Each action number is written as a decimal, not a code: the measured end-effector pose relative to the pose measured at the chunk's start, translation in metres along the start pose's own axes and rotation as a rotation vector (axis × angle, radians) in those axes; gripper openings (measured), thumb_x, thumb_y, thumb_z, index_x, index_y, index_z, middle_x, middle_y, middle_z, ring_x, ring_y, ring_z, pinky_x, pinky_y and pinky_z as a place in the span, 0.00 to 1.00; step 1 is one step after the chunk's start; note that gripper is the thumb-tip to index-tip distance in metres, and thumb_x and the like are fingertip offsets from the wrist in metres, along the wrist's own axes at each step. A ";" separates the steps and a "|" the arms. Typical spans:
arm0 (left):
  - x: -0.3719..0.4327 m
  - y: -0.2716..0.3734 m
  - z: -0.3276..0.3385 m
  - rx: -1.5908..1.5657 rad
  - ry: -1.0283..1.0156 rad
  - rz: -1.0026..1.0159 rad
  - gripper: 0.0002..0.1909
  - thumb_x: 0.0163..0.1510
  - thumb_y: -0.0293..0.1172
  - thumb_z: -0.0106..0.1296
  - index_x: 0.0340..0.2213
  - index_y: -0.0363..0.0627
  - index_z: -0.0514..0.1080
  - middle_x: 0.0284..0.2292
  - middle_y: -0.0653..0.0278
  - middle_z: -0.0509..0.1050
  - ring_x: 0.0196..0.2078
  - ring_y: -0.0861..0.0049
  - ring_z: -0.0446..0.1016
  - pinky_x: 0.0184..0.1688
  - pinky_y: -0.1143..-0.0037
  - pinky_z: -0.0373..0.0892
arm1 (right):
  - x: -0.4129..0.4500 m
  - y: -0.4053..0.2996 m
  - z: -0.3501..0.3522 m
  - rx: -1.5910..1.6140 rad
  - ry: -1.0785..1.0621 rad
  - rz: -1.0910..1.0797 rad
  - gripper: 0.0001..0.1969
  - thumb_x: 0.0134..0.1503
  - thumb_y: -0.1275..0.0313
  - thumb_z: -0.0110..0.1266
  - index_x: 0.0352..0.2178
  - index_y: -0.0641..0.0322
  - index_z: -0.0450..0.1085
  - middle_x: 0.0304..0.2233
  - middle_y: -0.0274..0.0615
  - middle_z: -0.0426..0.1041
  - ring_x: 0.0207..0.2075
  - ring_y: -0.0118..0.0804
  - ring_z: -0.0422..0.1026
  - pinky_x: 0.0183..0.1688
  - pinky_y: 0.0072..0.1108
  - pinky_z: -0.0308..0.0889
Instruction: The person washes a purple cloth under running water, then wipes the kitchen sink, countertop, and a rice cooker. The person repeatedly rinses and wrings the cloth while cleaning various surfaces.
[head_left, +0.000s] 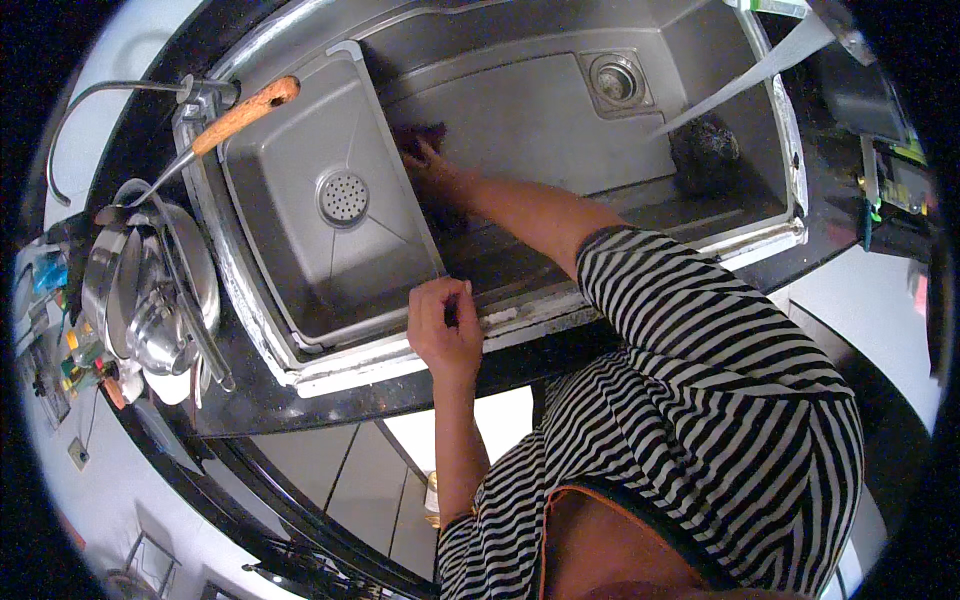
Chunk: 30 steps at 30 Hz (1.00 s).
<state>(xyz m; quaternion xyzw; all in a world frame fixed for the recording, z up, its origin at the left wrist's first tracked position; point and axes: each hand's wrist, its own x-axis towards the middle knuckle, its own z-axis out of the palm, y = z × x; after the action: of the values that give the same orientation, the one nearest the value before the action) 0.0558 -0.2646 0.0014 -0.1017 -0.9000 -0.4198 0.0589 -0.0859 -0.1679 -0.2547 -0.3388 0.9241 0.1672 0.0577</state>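
My right hand (431, 161) reaches down into the large basin of a stainless steel sink (517, 120). Its fingers press on a dark, blurred cloth or pad (429, 136), beside the wall of the smaller basin. My left hand (448, 326) is curled at the sink's front rim, by the near right corner of the small steel basin insert (292, 247); nothing shows in it. A perforated drain cover (344, 198) sits in that insert. A pale stream of water (735, 86) slants down into the large basin, close to a dark rounded thing (705, 146) with glints.
Left of the sink, steel bowls and pans (150, 300) are stacked on the black counter (255, 409). A wooden-handled utensil (244, 116) juts from them over the insert's edge. A curved metal spout (112, 86) stands behind. A round drain (616, 81) lies in the large basin's far corner.
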 end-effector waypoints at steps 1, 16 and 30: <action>0.000 -0.002 0.000 0.003 -0.009 0.007 0.06 0.42 0.20 0.56 0.23 0.42 0.68 0.25 0.60 0.72 0.28 0.68 0.71 0.32 0.75 0.67 | 0.008 0.020 -0.003 0.132 -0.010 0.079 0.30 0.51 0.52 0.45 0.56 0.39 0.54 0.62 0.38 0.40 0.63 0.46 0.36 0.57 0.57 0.35; -0.005 0.005 0.003 -0.008 0.054 0.004 0.05 0.44 0.20 0.54 0.24 0.40 0.68 0.24 0.60 0.69 0.23 0.71 0.69 0.26 0.76 0.66 | -0.234 0.148 0.013 0.421 -0.258 0.696 0.36 0.49 0.47 0.49 0.57 0.39 0.48 0.56 0.50 0.53 0.54 0.56 0.57 0.49 0.45 0.60; 0.046 0.072 0.124 -0.865 -0.363 -0.795 0.21 0.51 0.42 0.53 0.42 0.41 0.65 0.38 0.57 0.70 0.42 0.66 0.69 0.43 0.66 0.68 | -0.335 0.197 -0.077 1.054 0.137 0.618 0.13 0.35 0.65 0.56 0.23 0.59 0.67 0.27 0.47 0.72 0.29 0.49 0.71 0.29 0.36 0.63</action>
<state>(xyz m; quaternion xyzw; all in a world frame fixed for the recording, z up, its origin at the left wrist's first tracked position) 0.0252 -0.1180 -0.0154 0.1574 -0.6128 -0.7128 -0.3028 0.0430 0.1493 -0.0557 0.0089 0.9395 -0.3255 0.1068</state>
